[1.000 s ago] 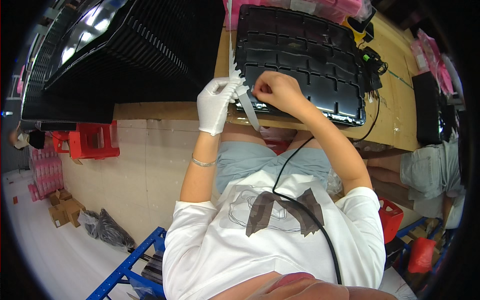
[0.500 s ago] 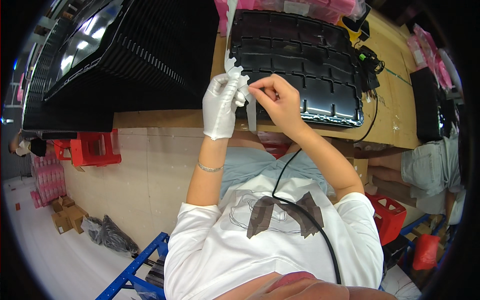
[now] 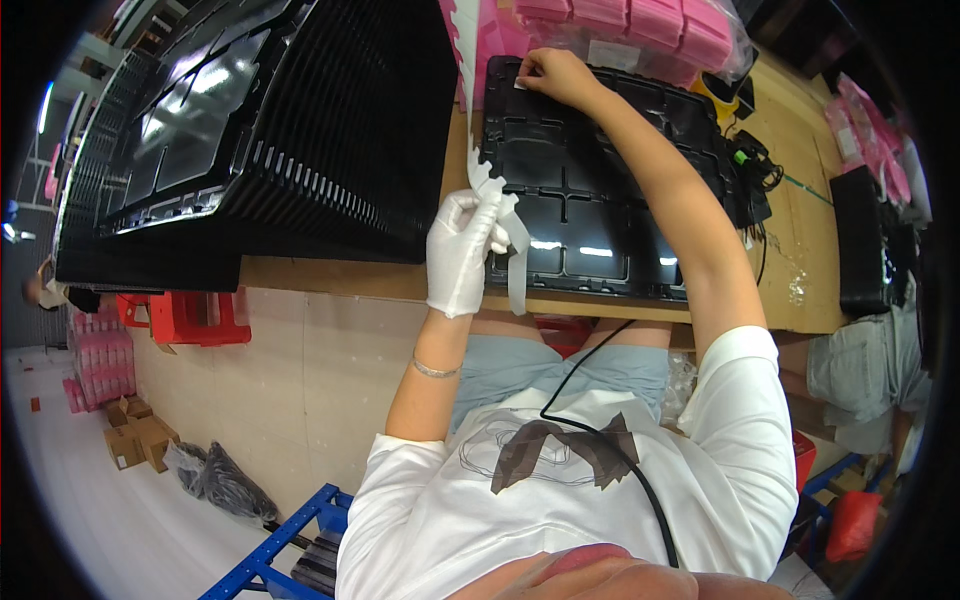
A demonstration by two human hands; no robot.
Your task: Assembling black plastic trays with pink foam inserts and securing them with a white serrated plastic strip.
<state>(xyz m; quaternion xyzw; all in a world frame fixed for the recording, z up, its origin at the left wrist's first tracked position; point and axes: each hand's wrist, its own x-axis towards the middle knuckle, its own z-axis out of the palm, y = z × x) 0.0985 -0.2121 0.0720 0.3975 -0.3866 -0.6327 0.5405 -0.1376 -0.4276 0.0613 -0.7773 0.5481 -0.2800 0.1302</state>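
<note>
My left hand (image 3: 460, 255), in a white glove, is closed around a long white strip (image 3: 517, 275) with notched edges, apparently a label strip. One end of it hangs down past the glove and the rest runs up and away. My bare right hand (image 3: 560, 76) reaches over the black plastic tray (image 3: 540, 165) to its far left corner. Its fingers are pinched on a small white sticker (image 3: 518, 84), mostly hidden by the fingertips and at the tray's surface. Whether the sticker touches the tray I cannot tell.
A tall stack of black trays (image 3: 340, 140) stands on the left. Pink packs (image 3: 650, 25) lie behind the black tray. A yellow object (image 3: 722, 98) and black cables (image 3: 757, 165) are on the cardboard-covered table (image 3: 800, 260) to the right. A red stool (image 3: 200, 318) stands below.
My right hand has moved from beside the strip to the tray's far left corner, taking the small sticker with it. The left hand still holds the strip, slightly lower in view.
</note>
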